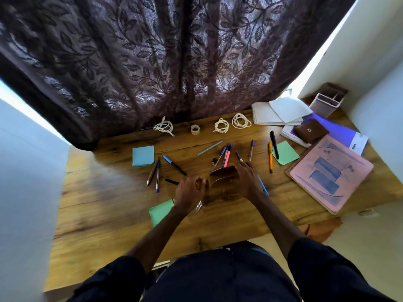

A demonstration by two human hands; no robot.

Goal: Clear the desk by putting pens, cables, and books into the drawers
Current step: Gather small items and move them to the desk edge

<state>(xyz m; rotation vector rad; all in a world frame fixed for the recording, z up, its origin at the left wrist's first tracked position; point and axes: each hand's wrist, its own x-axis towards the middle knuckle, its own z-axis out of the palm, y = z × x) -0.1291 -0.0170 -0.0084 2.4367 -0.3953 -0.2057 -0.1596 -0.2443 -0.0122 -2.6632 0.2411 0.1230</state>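
At the middle of the wooden desk (pixel 104 205) stands a small brown box (pixel 224 178). My right hand (pixel 248 179) grips its right top edge. My left hand (pixel 189 190) is curled at its left edge; motion blur softens the fingers. Several pens lie scattered beyond the hands, among them a pink highlighter (pixel 227 156), an orange pen (pixel 270 156), a black marker (pixel 274 144) and a teal pen (pixel 209 147). Three white coiled cables (pixel 163 127) (pixel 221 125) (pixel 241 120) sit along the back edge. A pink book (pixel 331 173) and a spiral notepad (pixel 268 114) lie at the right.
A blue sticky pad (pixel 143 155) and two green pads (pixel 285 152) (pixel 161 211) lie on the desk. A tape roll (pixel 195 129) is at the back. A brown wallet (pixel 310 130) rests on a purple book, with a pen holder (pixel 327 101) in the far right corner. A dark curtain hangs behind.
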